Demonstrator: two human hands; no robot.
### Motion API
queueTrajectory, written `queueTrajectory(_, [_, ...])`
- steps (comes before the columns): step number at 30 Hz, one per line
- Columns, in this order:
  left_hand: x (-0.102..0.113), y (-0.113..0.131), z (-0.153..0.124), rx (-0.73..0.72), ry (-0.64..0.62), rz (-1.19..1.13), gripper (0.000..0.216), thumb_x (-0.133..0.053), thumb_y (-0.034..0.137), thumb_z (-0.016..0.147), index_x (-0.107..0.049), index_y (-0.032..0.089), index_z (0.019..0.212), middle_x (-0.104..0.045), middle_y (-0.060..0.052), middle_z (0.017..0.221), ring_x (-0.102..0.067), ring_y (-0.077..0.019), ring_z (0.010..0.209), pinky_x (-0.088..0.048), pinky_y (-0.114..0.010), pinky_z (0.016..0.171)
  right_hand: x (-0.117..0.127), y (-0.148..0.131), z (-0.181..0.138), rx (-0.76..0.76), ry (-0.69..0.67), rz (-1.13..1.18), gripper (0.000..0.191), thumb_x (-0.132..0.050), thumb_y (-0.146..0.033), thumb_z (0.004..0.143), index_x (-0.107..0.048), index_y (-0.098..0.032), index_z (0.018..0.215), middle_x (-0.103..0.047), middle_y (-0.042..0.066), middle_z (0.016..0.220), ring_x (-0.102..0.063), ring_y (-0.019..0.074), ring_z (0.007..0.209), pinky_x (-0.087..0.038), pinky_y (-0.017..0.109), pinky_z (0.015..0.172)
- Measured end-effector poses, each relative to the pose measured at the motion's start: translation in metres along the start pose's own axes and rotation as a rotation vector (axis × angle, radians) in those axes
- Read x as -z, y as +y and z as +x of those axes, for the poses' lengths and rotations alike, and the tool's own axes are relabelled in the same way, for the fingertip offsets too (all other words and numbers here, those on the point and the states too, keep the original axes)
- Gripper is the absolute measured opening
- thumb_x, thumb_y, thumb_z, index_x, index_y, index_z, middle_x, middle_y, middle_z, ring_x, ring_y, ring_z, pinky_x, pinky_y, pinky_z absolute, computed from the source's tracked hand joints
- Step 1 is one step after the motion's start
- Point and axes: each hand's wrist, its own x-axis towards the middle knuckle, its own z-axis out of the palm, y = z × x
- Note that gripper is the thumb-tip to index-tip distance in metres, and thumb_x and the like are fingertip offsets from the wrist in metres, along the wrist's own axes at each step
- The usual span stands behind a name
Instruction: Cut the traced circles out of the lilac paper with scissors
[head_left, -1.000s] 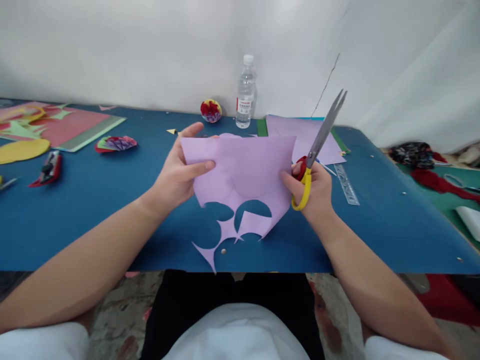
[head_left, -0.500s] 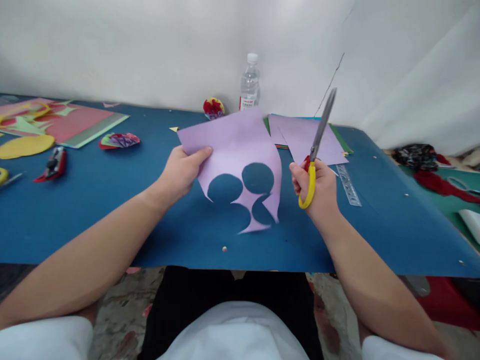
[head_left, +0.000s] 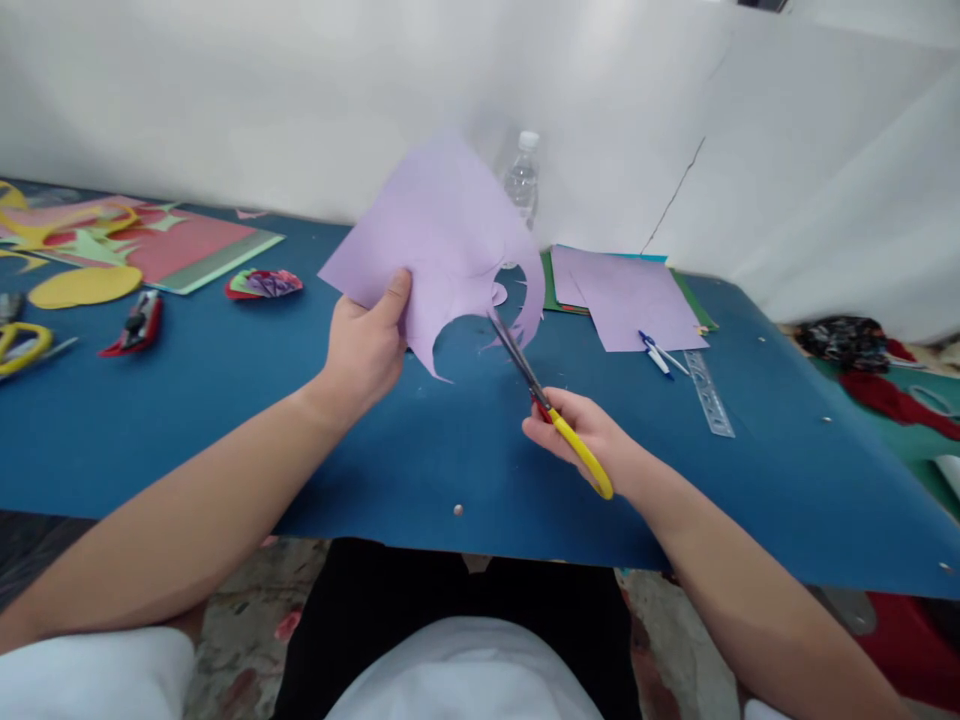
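My left hand [head_left: 367, 345] pinches the lower left edge of a lilac paper sheet [head_left: 431, 235] with round cut-outs, lifted above the blue table [head_left: 225, 420]. My right hand [head_left: 581, 435] grips scissors [head_left: 544, 405] with yellow and red handles. Their blades point up and left, and the tips meet the paper's lower cut edge. Both hands are closed.
More lilac sheets [head_left: 630, 295] lie at the back right with a pen [head_left: 655, 353] and a clear ruler [head_left: 711, 393]. A water bottle [head_left: 523, 180] stands behind the raised paper. Coloured paper scraps [head_left: 97, 250], a folded paper flower [head_left: 264, 285] and a red cutter [head_left: 135, 322] lie left.
My left hand raised and turned the lilac sheet. My right hand swung the scissors down from pointing upward and brought the blades to the paper's lower edge.
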Motion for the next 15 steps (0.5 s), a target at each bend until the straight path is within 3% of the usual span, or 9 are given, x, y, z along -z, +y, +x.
queueTrajectory(5, [-0.005, 0.011, -0.009, -0.002, -0.010, -0.052, 0.024, -0.077, 0.045, 0.089, -0.074, 0.030, 0.107, -0.079, -0.005, 0.119, -0.066, -0.0315, 0.135, -0.066, -0.047, 0.097, -0.001, 0.011, 0.003, -0.031, -0.100, -0.077, 0.046, -0.069, -0.063, 0.091, -0.047, -0.024, 0.084, -0.040, -0.006, 0.072, -0.035, 0.0111, 0.060, -0.029, 0.026, 0.054])
queueTrajectory(10, [-0.008, 0.010, -0.022, -0.032, -0.052, -0.081, 0.021, -0.078, 0.042, 0.092, -0.075, 0.029, 0.108, -0.077, -0.004, 0.129, -0.070, -0.0295, 0.130, -0.064, -0.047, 0.105, -0.005, 0.019, 0.007, 0.004, -0.062, -0.081, 0.046, -0.067, -0.064, 0.093, -0.046, -0.023, 0.086, -0.041, -0.005, 0.075, -0.035, 0.0113, 0.063, -0.031, 0.027, 0.056])
queueTrajectory(15, [-0.009, 0.008, -0.033, 0.006, -0.126, -0.039, 0.032, -0.079, 0.049, 0.091, -0.076, 0.026, 0.113, -0.079, -0.007, 0.125, -0.073, -0.0329, 0.123, -0.065, -0.049, 0.101, -0.007, 0.017, 0.009, 0.021, 0.018, 0.024, 0.050, -0.065, -0.071, 0.091, -0.054, -0.023, 0.097, -0.045, -0.004, 0.077, -0.040, 0.0131, 0.064, -0.033, 0.028, 0.056])
